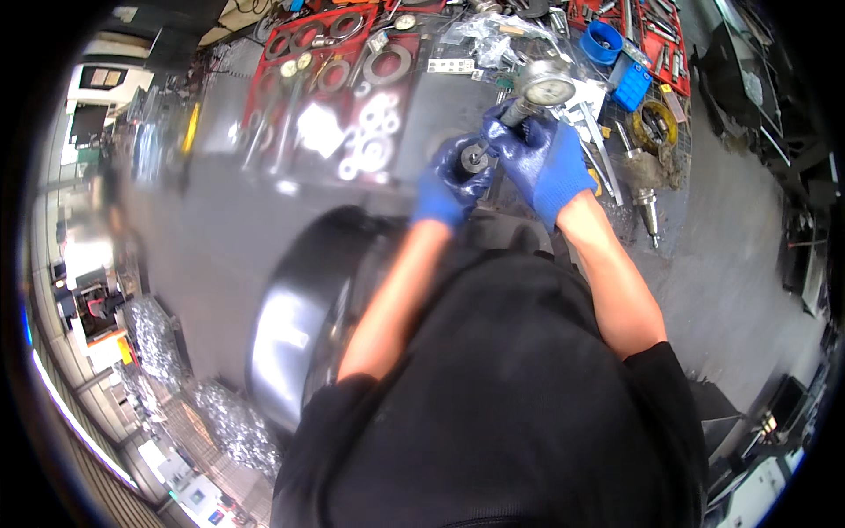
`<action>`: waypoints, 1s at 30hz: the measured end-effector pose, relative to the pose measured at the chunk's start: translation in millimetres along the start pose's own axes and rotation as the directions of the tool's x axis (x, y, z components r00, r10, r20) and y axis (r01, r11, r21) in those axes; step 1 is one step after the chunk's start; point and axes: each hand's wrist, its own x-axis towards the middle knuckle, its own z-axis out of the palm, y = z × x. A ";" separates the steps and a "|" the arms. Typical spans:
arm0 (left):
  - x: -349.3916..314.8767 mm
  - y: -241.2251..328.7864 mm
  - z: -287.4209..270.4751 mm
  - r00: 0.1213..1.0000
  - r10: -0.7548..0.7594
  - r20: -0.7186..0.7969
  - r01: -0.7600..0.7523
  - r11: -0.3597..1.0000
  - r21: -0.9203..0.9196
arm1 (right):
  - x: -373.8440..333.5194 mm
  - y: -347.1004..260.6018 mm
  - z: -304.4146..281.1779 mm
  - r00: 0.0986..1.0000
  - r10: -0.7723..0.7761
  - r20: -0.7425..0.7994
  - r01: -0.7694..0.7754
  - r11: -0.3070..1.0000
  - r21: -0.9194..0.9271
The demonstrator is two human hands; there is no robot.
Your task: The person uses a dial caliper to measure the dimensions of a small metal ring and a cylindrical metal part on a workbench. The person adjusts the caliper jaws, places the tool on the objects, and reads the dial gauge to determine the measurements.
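Observation:
Both of my hands wear blue coated gloves and are together over the near edge of the workbench. My right hand is closed around the grip of a dial bore gauge, whose round pale face tilts up above the fingers. My left hand is wrapped round a small cylindrical metal part with a hole in its end. The gauge's lower end points toward this part. The gloves partly hide it, so I cannot tell whether its tip sits inside the hole.
Left on the bench lies a red tray of metal rings and gauges. Behind my hands are plastic bags. To the right stand a blue round container, calipers, a yellow tape roll and a tapered toolholder.

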 end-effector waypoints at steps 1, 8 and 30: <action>-1.3 1.6 -1.8 0.999 -0.029 0.036 0.029 0.999 0.015 | -1.2 -0.1 0.5 1.000 -0.031 -0.004 0.031 0.999 -0.016; -10.4 5.2 4.4 0.994 -0.098 -0.042 0.091 0.986 -0.138 | -15.6 -0.6 3.3 0.997 0.077 -0.005 -0.074 0.973 0.220; -11.6 -1.7 11.1 0.993 -0.055 -0.102 0.036 0.984 -0.175 | -16.5 -21.4 4.9 0.999 -0.053 0.006 0.053 0.997 -0.059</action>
